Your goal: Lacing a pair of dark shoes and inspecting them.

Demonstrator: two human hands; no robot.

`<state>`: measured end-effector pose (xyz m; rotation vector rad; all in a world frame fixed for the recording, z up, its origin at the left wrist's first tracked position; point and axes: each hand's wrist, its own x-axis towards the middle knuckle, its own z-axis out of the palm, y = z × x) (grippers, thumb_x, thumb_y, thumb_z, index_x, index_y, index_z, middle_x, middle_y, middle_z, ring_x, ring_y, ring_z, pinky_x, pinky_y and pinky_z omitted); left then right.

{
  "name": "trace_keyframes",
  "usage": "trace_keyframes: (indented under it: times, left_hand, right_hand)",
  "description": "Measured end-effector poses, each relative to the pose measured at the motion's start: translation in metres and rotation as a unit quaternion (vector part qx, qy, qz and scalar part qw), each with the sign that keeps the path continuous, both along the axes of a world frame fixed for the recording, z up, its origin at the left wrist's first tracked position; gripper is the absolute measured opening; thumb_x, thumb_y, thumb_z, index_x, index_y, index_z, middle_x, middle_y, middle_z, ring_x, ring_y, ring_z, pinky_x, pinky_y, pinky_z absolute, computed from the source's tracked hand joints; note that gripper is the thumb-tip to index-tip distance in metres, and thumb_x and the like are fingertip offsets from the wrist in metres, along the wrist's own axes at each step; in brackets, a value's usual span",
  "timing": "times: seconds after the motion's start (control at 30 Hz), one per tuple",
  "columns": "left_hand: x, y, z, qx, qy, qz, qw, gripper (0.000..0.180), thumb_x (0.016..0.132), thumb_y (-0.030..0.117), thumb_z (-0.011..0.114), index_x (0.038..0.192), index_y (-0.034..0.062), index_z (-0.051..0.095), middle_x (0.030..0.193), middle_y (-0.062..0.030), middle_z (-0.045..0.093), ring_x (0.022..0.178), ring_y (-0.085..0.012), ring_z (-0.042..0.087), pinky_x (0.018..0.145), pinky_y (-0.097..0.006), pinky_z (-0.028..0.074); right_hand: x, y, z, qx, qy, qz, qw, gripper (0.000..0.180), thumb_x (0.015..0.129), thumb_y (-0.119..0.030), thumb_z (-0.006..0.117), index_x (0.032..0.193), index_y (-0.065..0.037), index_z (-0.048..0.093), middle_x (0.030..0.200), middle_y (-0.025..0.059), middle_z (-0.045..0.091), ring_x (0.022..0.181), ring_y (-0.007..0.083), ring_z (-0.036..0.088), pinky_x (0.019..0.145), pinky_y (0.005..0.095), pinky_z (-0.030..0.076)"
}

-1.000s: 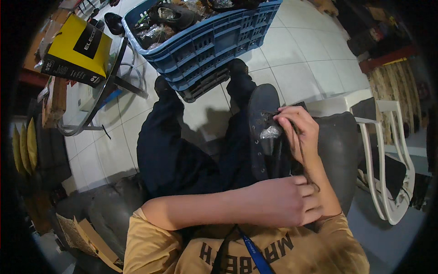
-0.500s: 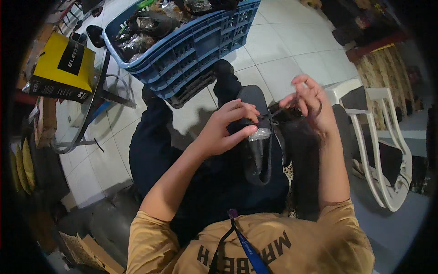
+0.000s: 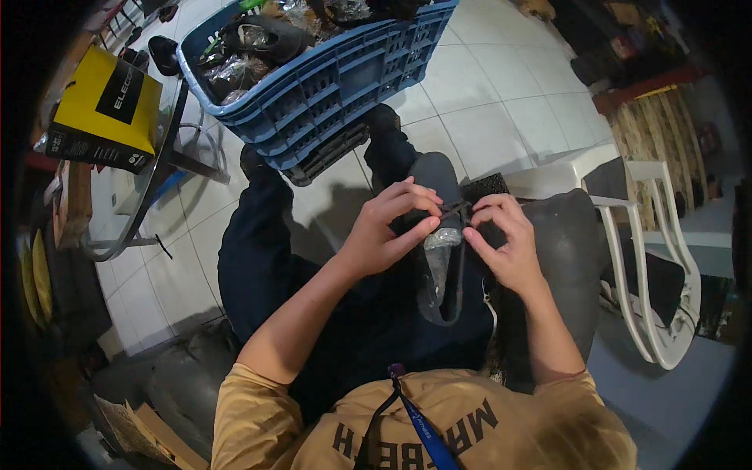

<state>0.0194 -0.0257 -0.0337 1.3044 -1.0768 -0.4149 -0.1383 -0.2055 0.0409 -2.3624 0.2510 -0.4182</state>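
Note:
On my lap lies a dark grey strapped shoe (image 3: 434, 176), its toe pointing away from me. Clear plastic stuffing (image 3: 445, 239) fills its opening, and a back strap loops round toward me. From the left, my left hand (image 3: 389, 223) is closed, thumb and fingers pinching a thin strap across the shoe's middle. My right hand (image 3: 505, 241) meets it from the right, fingertips drawn together on the same strap's side. The fingers partly hide the strap and any fastening on it.
Ahead stands a blue plastic crate (image 3: 313, 106) heaped with dark shoes and plastic wrap. A yellow and black box (image 3: 110, 110) rests on a dark-framed table (image 3: 149, 204) at left. A white plastic chair (image 3: 638, 258) is at right, beside a grey padded seat (image 3: 568, 251).
My right hand has come down and in from its raised position, bringing its fingertips to the strap. My left hand stays nearly in place on the shoe.

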Motion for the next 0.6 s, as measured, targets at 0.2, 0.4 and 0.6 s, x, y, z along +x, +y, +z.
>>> trace_keyframes:
  times: [0.2, 0.4, 0.6]
  left_hand:
    - [-0.012, -0.007, -0.008, -0.020, 0.010, 0.047, 0.999, 0.014, 0.095, 0.010, 0.074, 0.108, 0.0076, 0.072, 0.113, -0.0063, 0.074, 0.117, -0.0246, 0.067, 0.121, -0.052, 0.034]
    - [-0.015, -0.009, -0.008, -0.007, -0.009, 0.035, 0.999, 0.012, 0.097, 0.011, 0.073, 0.108, 0.0072, 0.071, 0.119, -0.0074, 0.071, 0.119, -0.0242, 0.065, 0.121, -0.052, 0.035]
    - [-0.020, -0.013, -0.018, 0.018, -0.035, 0.080, 0.996, 0.012, 0.097, 0.012, 0.073, 0.109, 0.0070, 0.071, 0.119, -0.0090, 0.072, 0.122, -0.0238, 0.064, 0.121, -0.048, 0.037]
  right_hand:
    - [-0.006, -0.030, 0.040, 0.287, 0.241, 0.001, 0.927, 0.029, 0.094, -0.011, 0.078, 0.078, -0.004, 0.055, 0.078, 0.0027, 0.065, 0.071, 0.0143, 0.064, 0.070, 0.0294, 0.052]
    - [0.049, -0.017, 0.099, 0.384, 0.098, 0.102, 0.912, 0.027, 0.098, -0.014, 0.075, 0.079, -0.004, 0.057, 0.077, 0.0046, 0.070, 0.077, 0.0112, 0.069, 0.071, 0.0282, 0.055]
    - [0.128, 0.086, 0.026, -0.095, -0.001, 0.304, 0.948, 0.037, 0.090, -0.036, 0.077, 0.096, -0.002, 0.065, 0.097, 0.0141, 0.068, 0.095, 0.0383, 0.068, 0.079, 0.0432, 0.054]
